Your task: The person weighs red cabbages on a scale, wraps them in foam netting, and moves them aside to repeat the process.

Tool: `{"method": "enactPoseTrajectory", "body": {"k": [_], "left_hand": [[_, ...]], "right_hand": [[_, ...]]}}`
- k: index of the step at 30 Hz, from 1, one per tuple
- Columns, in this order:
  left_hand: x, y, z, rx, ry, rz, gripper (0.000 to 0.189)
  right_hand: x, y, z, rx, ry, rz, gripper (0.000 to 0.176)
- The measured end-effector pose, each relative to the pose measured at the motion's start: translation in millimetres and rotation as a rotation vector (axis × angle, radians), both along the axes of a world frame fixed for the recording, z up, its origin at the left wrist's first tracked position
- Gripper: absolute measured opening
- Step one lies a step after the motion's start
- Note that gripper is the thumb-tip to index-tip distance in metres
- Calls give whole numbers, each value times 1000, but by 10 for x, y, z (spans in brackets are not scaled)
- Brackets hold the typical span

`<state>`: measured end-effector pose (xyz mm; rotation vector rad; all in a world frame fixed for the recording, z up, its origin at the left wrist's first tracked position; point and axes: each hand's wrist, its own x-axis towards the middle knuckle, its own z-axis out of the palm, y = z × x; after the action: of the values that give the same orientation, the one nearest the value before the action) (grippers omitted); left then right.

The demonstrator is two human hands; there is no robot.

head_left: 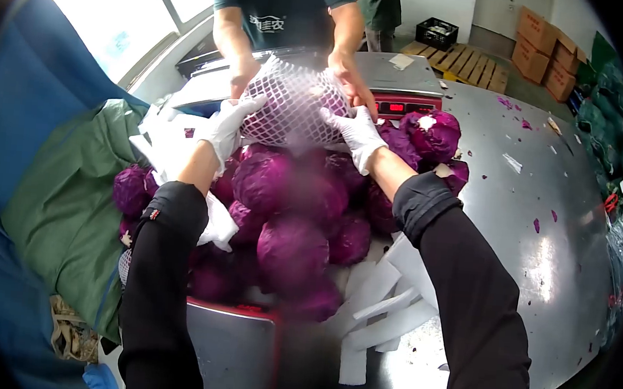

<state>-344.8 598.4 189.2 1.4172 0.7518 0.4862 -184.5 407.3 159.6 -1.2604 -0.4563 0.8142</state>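
Observation:
Two purple cabbages in white foam netting point(285, 108) are held up above the pile, between my gloved hands. My left hand point(227, 128) grips the netting's left side, its fingers bent against it. On the right side, my right hand point(356, 134) presses its fingers on the netting. A co-worker's bare hands touch the same netted bundle from across the table. Bare purple cabbages point(292, 248) are heaped just below. A blurred patch hides part of the middle of the view.
A scale with a red display point(406, 107) stands behind the pile; another scale point(229, 356) is in front. White foam sleeves point(383, 310) lie on the metal table point(546, 184). A green sack point(68, 212) is at left. Boxes point(535, 44) and a black crate point(437, 33) stand behind.

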Motion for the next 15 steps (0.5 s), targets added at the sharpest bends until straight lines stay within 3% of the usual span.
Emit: {"method": "enactPoseTrajectory", "body": {"k": [1, 4, 8, 9, 10, 12, 13, 15], "left_hand": [[-11, -4, 14, 10, -1, -18, 74], [-59, -65, 58, -12, -66, -84, 69], [-169, -75, 94, 1, -178, -70, 60], [-171, 4, 93, 40, -191, 41, 56], [-215, 67, 33, 76, -197, 154, 53], [-378, -157, 284, 829, 232, 250, 51], [-459, -287, 384, 1033, 403, 323, 53], [-645, -508, 382, 1241, 422, 317, 56]], "right_hand": [[15, 32, -58, 36, 68, 35, 67], [107, 48, -126, 0, 69, 129, 73], [117, 46, -73, 184, 103, 258, 61], [125, 134, -84, 271, 79, 286, 59], [26, 127, 13, 366, 95, 269, 68], [-220, 11, 236, 280, 37, 193, 78], [-333, -88, 273, 205, -36, 182, 85], [-602, -360, 253, 10, -117, 211, 94]]}}
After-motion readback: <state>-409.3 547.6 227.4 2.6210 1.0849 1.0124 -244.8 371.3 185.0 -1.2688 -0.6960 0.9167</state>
